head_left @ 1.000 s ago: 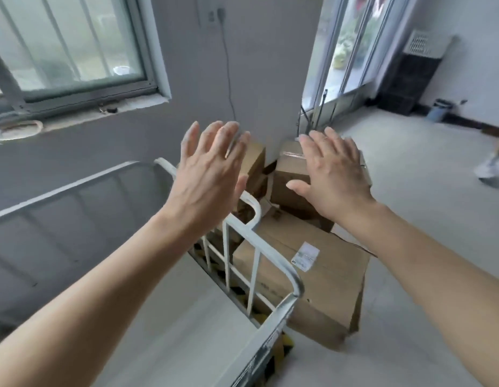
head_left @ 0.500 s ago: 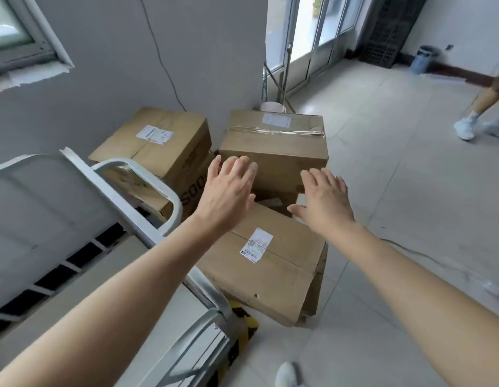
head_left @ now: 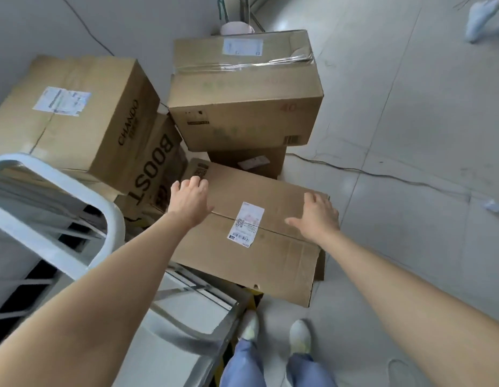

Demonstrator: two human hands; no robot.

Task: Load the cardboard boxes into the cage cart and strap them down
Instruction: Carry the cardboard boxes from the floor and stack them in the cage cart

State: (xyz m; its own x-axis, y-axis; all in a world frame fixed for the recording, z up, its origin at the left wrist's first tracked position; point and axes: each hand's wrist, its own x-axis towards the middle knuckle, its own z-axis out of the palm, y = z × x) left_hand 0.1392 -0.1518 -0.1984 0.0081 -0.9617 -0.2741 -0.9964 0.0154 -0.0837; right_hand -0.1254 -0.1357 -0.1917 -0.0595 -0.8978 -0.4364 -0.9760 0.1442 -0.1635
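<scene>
Grey tiled floor, scuffed, w/ a thin cable running across it; pale wall at the far left. White tubular cage cart on the left, no boxes seen in it. Boxes are stacked on the floor just beside it: CHANDO box atop BOOST box, taped box on a smaller one, near box in front w/ a shipping label. L hand on its top, fingers curled over the left edge. R hand flat near the right edge, thumb spread, fingers apart.
</scene>
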